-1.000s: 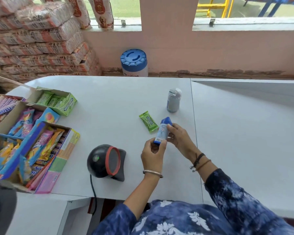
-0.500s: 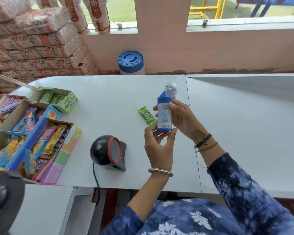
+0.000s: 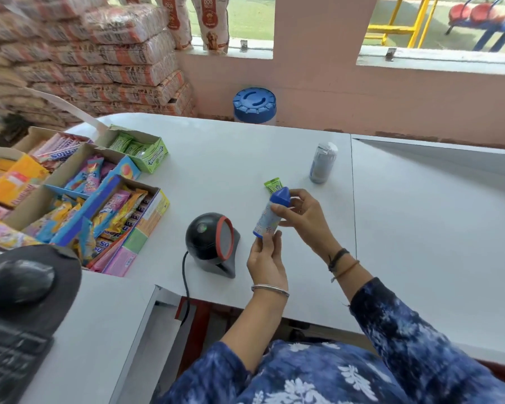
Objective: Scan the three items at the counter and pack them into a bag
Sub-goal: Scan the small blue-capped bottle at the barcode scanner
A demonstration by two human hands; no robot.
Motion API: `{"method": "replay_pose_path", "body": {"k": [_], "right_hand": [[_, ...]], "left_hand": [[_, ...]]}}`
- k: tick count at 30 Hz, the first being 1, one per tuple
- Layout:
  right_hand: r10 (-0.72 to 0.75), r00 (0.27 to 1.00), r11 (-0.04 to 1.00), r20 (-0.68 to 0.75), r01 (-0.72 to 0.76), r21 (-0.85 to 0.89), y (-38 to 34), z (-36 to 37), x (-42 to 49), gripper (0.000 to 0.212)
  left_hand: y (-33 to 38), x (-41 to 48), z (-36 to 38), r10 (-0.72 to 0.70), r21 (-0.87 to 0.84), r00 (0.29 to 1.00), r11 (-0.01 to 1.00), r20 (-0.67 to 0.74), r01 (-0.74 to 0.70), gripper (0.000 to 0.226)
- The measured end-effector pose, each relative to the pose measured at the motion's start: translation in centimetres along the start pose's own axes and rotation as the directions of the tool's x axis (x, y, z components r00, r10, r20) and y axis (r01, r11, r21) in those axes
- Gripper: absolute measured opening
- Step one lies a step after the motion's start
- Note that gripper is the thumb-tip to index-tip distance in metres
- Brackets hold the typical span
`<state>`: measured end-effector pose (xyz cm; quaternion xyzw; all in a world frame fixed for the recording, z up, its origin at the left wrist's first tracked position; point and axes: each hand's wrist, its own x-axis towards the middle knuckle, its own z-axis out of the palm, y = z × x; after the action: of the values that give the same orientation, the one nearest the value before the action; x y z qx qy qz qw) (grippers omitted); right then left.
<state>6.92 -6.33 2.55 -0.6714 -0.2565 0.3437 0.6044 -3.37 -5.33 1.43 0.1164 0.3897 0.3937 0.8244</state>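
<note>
A small bottle with a blue cap point(image 3: 270, 214) is held tilted just right of the black barcode scanner point(image 3: 212, 243). My left hand point(image 3: 267, 262) grips its lower end and my right hand point(image 3: 303, 220) grips its capped top. Behind the bottle a green gum packet point(image 3: 272, 184) lies on the white counter point(image 3: 231, 158), partly hidden by the cap. A grey canister with a white top point(image 3: 322, 163) stands upright further back right. No bag shows.
Open cartons of sweets and gum point(image 3: 79, 196) fill the counter's left side. A mouse on a dark pad point(image 3: 18, 284) and a keyboard point(image 3: 3, 354) sit at the lower left. A blue-lidded jar point(image 3: 254, 105) stands behind the counter by stacked sacks point(image 3: 79, 53).
The bottle has come down from upright in front of me and now tilts beside the scanner's window. Both hands stayed on it.
</note>
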Motion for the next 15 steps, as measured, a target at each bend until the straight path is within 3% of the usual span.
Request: {"method": "replay_pose_path", "body": {"k": [4, 10, 13, 15], "right_hand": [[-0.237, 0.971, 0.925, 0.022, 0.233, -0.3, -0.5, 2.5, -0.5, 0.039], [-0.312, 0.943, 0.852, 0.119, 0.333, -0.404, -1.3, 3.8, -0.7, 0.048], [-0.332, 0.936, 0.836, 0.115, 0.349, -0.424, -1.2, 3.5, -0.6, 0.048], [-0.336, 0.94, 0.84, 0.058, 0.326, -0.433, -0.8, 2.6, -0.3, 0.046]], "left_hand": [[0.7, 0.5, -0.5, -0.02, -0.173, 0.998, 0.985, -0.066, 0.009, 0.027], [1.2, 0.7, -0.4, -0.048, -0.291, 0.99, 0.957, -0.13, 0.008, 0.022], [1.2, 0.7, -0.4, -0.046, -0.226, 0.993, 0.974, -0.109, 0.021, 0.023], [0.7, 1.3, -0.3, -0.073, -0.056, 0.995, 0.996, -0.072, 0.069, 0.021]]}}
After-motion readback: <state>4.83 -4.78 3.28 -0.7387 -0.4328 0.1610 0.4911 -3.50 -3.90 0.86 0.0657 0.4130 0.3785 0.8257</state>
